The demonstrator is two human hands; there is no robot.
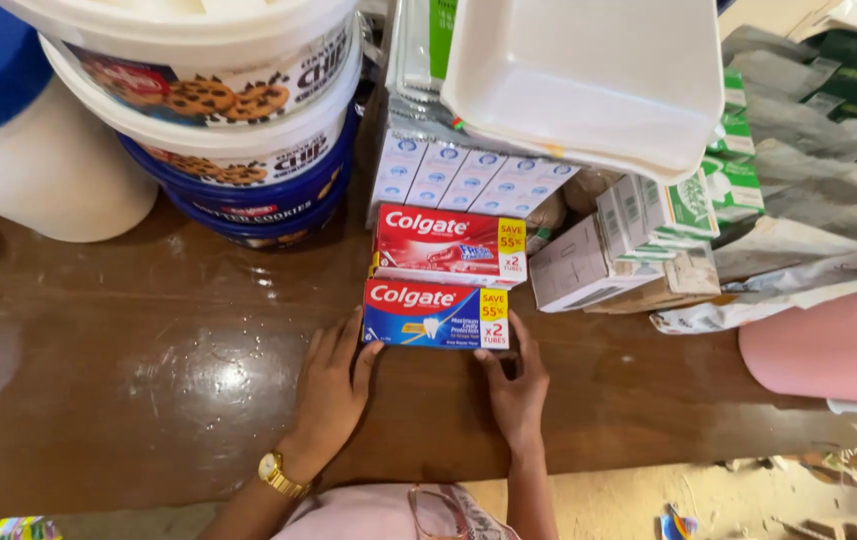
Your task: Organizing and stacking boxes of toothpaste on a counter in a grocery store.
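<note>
A blue and red toothpaste box (436, 314) lies flat on the brown wooden counter (149, 370), pressed against a red toothpaste box (447, 246) just behind it. My left hand (334, 388), with a gold watch at the wrist, rests flat on the counter, its fingertips touching the blue box's left end. My right hand (517, 385) touches the box's right front corner with thumb and fingers. Neither hand lifts the box.
Stacked cookie tubs (239, 110) and a white bucket (44, 170) stand at the back left. Behind the boxes are pale blue cartons (469, 175), a white foam tray (589, 75), small cartons (609, 255) and grey pouches (809, 230). A pink lid (829, 345) lies right.
</note>
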